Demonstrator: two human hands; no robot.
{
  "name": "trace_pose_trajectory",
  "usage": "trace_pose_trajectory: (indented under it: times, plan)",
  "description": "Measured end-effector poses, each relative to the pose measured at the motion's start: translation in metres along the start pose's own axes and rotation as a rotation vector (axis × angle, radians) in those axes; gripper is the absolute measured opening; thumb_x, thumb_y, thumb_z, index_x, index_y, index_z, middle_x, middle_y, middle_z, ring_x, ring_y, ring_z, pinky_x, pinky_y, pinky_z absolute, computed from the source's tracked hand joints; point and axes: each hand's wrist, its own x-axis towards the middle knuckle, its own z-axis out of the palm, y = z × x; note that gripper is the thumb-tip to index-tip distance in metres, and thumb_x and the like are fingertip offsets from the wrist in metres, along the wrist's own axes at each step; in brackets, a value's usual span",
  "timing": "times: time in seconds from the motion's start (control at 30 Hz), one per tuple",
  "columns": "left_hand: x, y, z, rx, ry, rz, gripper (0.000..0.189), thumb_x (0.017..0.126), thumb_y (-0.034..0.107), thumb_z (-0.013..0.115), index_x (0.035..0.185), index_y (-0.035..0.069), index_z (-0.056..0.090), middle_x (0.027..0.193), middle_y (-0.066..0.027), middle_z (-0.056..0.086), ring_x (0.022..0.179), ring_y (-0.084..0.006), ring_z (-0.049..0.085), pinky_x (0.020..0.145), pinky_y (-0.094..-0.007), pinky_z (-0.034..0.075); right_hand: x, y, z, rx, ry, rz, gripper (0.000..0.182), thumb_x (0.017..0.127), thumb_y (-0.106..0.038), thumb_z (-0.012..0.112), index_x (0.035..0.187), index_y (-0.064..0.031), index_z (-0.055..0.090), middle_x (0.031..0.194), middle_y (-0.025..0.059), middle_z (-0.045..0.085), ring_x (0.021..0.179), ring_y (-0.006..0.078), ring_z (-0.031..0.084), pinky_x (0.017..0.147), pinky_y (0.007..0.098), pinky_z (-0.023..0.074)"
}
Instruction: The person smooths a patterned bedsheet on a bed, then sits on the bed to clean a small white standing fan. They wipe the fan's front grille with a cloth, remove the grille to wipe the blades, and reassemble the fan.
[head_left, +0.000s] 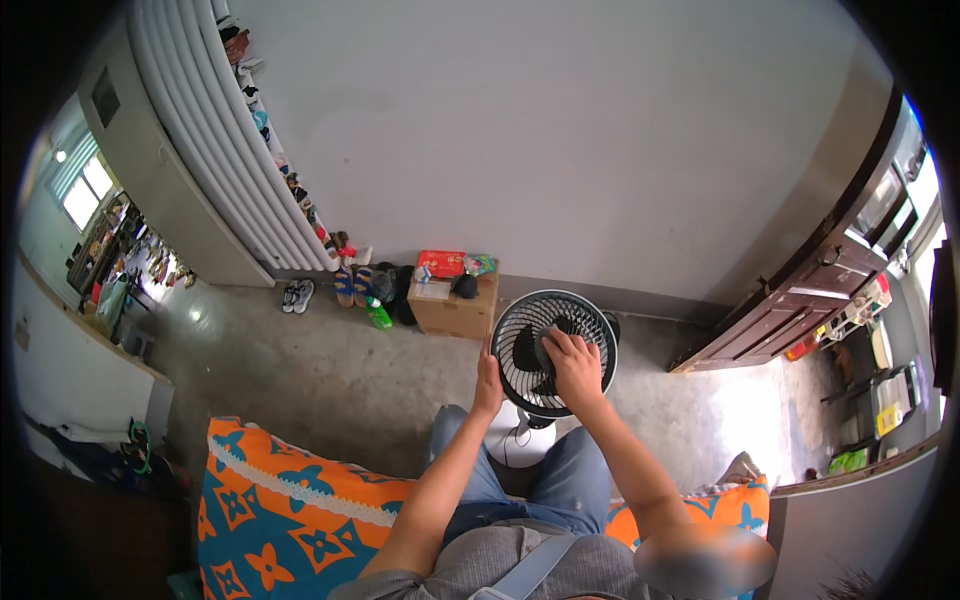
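A round electric fan (517, 397) with a black spiral grille and a white base (517, 439) stands before me between my knees. Its head is tilted up towards me. My left hand (489, 382) holds the left side of the grille's rim. Over the middle of the grille lies my right hand (576, 367), its fingers bent on the dark grey round centre (545, 351). The hand covers part of that centre, and whether it grips it is hidden. Dark fan blades (525, 349) show through the wires. A thin cord (510, 441) hangs over the base.
Against the wall, a cardboard box (454, 313) carries a red pack (441, 262) and a black cap (465, 286). Left of it are a green bottle (379, 315) and shoes (298, 296). Orange-and-teal cushioning (300, 517) lies under me. A brown door (810, 307) stands open at right.
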Motion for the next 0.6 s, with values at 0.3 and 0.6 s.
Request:
trace_pose_trajectory:
  times: [0.3, 0.6]
  plan:
    - [-0.003, 0.006, 0.004, -0.328, 0.023, -0.223, 0.054, 0.101, 0.033, 0.038, 0.149, 0.01, 0.027, 0.147, -0.0062, 0.038, 0.134, -0.0221, 0.037, 0.112, -0.0359, 0.027, -0.036, 0.001, -0.008, 0.104, 0.063, 0.167, 0.043, 0.072, -0.001, 0.057, 0.114, -0.0092, 0.065, 0.122, 0.0041, 0.058, 0.105, 0.0223, 0.056, 0.089, 0.0375, 0.04]
    - [-0.007, 0.029, 0.005, -0.209, 0.065, -0.555, 0.055, 0.096, 0.04, 0.045, 0.148, 0.03, 0.03, 0.137, 0.003, 0.045, 0.114, -0.0174, 0.047, 0.082, -0.0385, 0.049, -0.008, -0.029, 0.01, 0.045, 0.007, 0.097, 0.044, 0.074, -0.002, 0.057, 0.118, -0.0076, 0.063, 0.133, 0.0072, 0.055, 0.124, 0.0264, 0.05, 0.101, 0.045, 0.0367]
